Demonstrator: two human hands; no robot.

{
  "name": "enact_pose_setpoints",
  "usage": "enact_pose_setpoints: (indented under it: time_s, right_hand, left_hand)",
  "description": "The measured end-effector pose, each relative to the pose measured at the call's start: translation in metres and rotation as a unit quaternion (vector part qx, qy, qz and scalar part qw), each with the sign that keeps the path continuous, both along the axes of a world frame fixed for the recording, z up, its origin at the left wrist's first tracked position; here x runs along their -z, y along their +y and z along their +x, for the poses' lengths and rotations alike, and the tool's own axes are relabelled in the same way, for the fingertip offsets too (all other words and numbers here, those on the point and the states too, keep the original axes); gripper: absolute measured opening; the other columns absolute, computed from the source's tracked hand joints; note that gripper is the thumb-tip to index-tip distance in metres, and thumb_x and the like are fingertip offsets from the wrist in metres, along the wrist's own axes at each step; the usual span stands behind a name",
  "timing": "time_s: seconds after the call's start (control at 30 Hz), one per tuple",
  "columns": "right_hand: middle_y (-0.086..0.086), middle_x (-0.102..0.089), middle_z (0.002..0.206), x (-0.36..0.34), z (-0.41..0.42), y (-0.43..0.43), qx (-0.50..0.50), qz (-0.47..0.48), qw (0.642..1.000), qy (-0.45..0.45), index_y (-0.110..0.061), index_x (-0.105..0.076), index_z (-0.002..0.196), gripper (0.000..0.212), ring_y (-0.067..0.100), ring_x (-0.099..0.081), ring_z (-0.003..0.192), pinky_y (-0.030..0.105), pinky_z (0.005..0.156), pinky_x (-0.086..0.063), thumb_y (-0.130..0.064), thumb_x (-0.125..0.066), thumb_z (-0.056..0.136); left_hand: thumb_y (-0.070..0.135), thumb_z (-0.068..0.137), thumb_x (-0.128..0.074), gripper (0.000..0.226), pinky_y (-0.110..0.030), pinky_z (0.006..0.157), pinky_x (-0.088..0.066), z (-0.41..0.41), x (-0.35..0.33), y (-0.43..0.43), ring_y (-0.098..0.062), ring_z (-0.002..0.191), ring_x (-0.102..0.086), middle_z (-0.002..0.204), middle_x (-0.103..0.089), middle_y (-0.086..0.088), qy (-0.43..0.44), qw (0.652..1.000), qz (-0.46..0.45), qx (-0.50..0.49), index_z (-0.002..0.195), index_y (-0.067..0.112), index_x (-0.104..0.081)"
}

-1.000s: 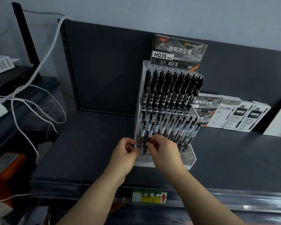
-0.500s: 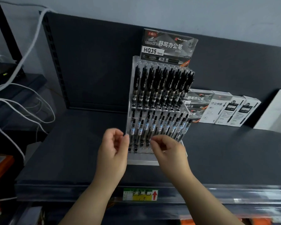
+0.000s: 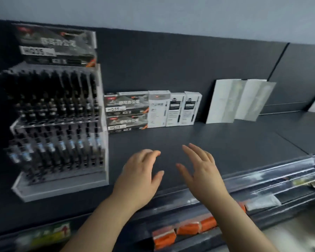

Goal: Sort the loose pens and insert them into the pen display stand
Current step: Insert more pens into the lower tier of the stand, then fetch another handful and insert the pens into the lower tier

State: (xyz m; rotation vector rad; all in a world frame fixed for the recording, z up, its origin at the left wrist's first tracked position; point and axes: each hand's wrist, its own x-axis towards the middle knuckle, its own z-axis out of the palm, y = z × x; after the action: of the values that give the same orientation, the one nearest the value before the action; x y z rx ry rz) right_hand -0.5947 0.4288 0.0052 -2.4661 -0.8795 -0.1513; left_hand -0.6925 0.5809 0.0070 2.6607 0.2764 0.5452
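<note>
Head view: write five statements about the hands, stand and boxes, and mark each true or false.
1. The left hand grips a pen. False: its fingers are spread, holding nothing.
2. The right hand, like the left, hovers right of the pen display stand. True.
3. Three white boxes stand upright beside two stacked dark boxes. True.
4. The orange packs lie on the stand's shelf. False: they lie on a lower level.
5. The stand's upper tier is bare. False: dark pens fill both tiers.

Dim, even light; heavy motion blur (worst leftward)
</note>
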Motion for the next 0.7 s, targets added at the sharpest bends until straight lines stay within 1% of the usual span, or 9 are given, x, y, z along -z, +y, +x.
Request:
enact_pose_setpoints:
  time_s: [0.07,0.1,0.2,0.23,0.33,0.4,0.53,0.7]
  right_hand:
    - [-0.008,-0.026,0.152,0.001,0.025,-0.043,0.010,-0.025,1.000,0.003,-0.029,-0.030,0.144,0.058,0.018,-0.021,0.137,0.028,0.112,-0.021,-0.048,-0.047,0.092]
    - [-0.005,-0.027,0.152,0.002,0.038,-0.064,0.017,-0.028,0.999,0.002,-0.027,-0.032,0.144,0.058,0.021,-0.023,0.137,0.030,0.112,-0.022,-0.048,-0.047,0.092]
    - [0.005,-0.040,0.146,0.002,0.076,-0.130,0.037,-0.033,0.998,-0.031,-0.021,-0.044,0.138,0.059,0.031,-0.038,0.130,0.038,0.109,-0.032,-0.054,-0.043,0.089]
    - [0.004,-0.038,0.148,0.001,0.087,-0.152,0.041,-0.043,0.998,-0.031,-0.022,-0.042,0.140,0.061,0.030,-0.035,0.133,0.039,0.110,-0.031,-0.055,-0.041,0.089]
    - [-0.007,-0.015,0.156,0.000,0.126,-0.215,0.052,-0.075,0.996,-0.011,-0.033,-0.021,0.147,0.062,0.021,-0.012,0.143,0.034,0.117,-0.014,-0.056,-0.039,0.092]
    - [-0.009,-0.010,0.157,-0.002,0.149,-0.253,0.071,-0.084,0.994,-0.006,-0.035,-0.016,0.147,0.063,0.019,-0.006,0.144,0.035,0.118,-0.010,-0.056,-0.038,0.092]
    - [-0.010,-0.006,0.158,-0.004,0.190,-0.315,0.106,-0.091,0.990,0.019,-0.037,-0.012,0.147,0.065,0.018,-0.002,0.145,0.036,0.117,-0.006,-0.058,-0.037,0.092]
    - [-0.010,-0.011,0.157,0.003,0.246,-0.371,0.141,-0.090,0.986,0.025,-0.038,-0.013,0.147,0.064,0.019,-0.006,0.145,0.039,0.117,-0.009,-0.059,-0.037,0.091]
  left_hand:
    - [0.043,0.093,-0.047,0.056,-0.026,0.111,-0.021,0.032,-0.002,-0.038,-0.012,0.136,-0.028,0.147,-0.032,0.008,0.020,0.999,0.026,-0.003,0.145,0.026,-0.031]
    - [0.044,0.093,-0.047,0.057,-0.026,0.112,-0.020,0.049,-0.003,-0.058,-0.013,0.137,-0.026,0.148,-0.030,0.007,0.030,0.999,0.040,-0.003,0.145,0.026,-0.029]
    - [0.048,0.094,-0.043,0.061,-0.026,0.113,-0.016,0.098,-0.007,-0.119,-0.013,0.140,-0.021,0.151,-0.024,0.006,0.049,0.997,0.056,0.012,0.147,0.027,-0.023]
    - [0.048,0.094,-0.042,0.062,-0.026,0.113,-0.015,0.114,-0.008,-0.140,-0.013,0.140,-0.019,0.152,-0.022,0.006,0.055,0.997,0.056,0.018,0.148,0.027,-0.021]
    - [0.049,0.094,-0.042,0.064,-0.029,0.114,-0.014,0.158,-0.010,-0.199,-0.015,0.142,-0.017,0.155,-0.019,0.005,0.064,0.996,0.056,0.036,0.149,0.027,-0.018]
    - [0.050,0.094,-0.042,0.065,-0.030,0.114,-0.014,0.185,-0.009,-0.233,-0.016,0.142,-0.015,0.156,-0.017,0.003,0.076,0.994,0.058,0.053,0.149,0.027,-0.017]
    - [0.052,0.093,-0.040,0.066,-0.032,0.114,-0.014,0.237,-0.009,-0.286,-0.017,0.143,-0.013,0.156,-0.015,0.003,0.101,0.990,0.067,0.077,0.149,0.028,-0.015]
    - [0.053,0.092,-0.041,0.067,-0.034,0.114,-0.019,0.308,-0.006,-0.339,-0.019,0.142,-0.016,0.156,-0.016,0.002,0.111,0.987,0.053,0.103,0.149,0.028,-0.017]
